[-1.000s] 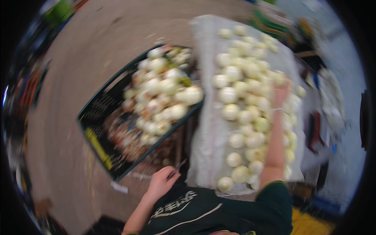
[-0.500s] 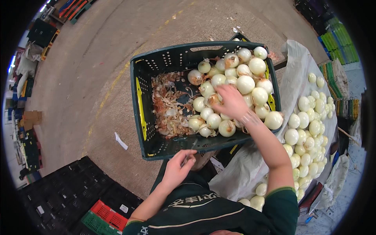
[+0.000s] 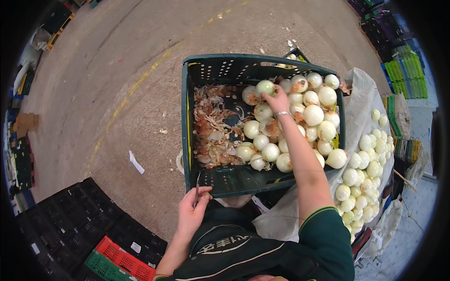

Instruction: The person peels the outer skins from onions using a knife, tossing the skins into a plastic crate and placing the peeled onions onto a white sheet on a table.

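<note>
A dark green plastic crate [image 3: 225, 185] stands in front of me, with many whitish onions [image 3: 313, 115] on its right side and brown peelings [image 3: 213, 126] on its left. My right hand [image 3: 279, 101] reaches over the crate, its fingers closed on an onion [image 3: 265, 87] near the far wall, among other onions. By the crate's near left edge, my left hand [image 3: 192, 211] is closed around a small knife [image 3: 197, 187]. The thin blade points up and away from me, beside the crate's near wall.
To the right, many peeled onions [image 3: 361, 178] lie on a whitish sheet [image 3: 358, 89]. Black crates [image 3: 70, 229] and a red crate [image 3: 119, 257] stand at the lower left. Beyond the main crate, a smaller dark crate [image 3: 300, 55] shows partly. A white scrap [image 3: 136, 162] lies on the floor.
My right hand has moved away from me to the far part of the pile and now grips an onion. My left hand with the knife has shifted left along the crate's near edge.
</note>
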Demonstrator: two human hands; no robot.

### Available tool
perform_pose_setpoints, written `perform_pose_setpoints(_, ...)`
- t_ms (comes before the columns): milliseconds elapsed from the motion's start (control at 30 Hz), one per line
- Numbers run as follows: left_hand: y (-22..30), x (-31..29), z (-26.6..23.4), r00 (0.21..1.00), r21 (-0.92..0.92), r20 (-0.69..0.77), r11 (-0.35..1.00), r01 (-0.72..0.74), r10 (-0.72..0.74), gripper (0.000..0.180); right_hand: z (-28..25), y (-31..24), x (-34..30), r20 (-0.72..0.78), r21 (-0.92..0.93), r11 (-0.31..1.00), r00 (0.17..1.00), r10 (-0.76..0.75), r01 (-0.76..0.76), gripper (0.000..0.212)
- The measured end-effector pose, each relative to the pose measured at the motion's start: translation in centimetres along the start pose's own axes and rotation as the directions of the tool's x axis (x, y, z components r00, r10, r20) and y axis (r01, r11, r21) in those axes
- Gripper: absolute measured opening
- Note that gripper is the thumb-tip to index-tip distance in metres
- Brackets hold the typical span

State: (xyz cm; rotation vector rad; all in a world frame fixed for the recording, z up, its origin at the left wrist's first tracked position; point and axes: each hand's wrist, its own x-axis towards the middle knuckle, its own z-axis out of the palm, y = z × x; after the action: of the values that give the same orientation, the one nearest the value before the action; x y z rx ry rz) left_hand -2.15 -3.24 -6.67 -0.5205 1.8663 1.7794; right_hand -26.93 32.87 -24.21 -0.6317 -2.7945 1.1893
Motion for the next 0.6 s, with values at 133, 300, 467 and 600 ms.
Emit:
perform_pose_setpoints(133, 0.4, 2.0, 0.1, 0.830, 0.370, 0.076, 0.757, -0.539, 0.553, 0.028, -7.9, -9.9, -12.9, 0.428, 0.643, 0.725, 0.901, -0.072, -0.247, 0.071)
perform_pose_setpoints(300, 8.4, -0.2, 4.3, 0.580, 0.796, 0.324, 0.116, -0.594, 0.747, 0.064, -11.6, -14.6, -25.0, 0.102, 0.306, 0.901, 0.930, -0.353, 0.308, 0.066)
perform_pose_setpoints(467, 7.8, -0.1, 5.9, 0.464, 0.787, 0.380, -0.016, -0.617, 0.800, 0.065, -14.4, -16.8, -28.6, -0.052, 0.235, 0.791, 0.820, -0.570, 0.565, 0.066)
perform_pose_setpoints(600, 1.7, 1.5, 2.4, 0.741, 0.744, -0.050, 0.520, -0.420, 0.670, 0.043, -15.2, -15.4, -28.3, 0.000, 0.349, 0.808, 0.862, -0.508, 0.476, 0.073)
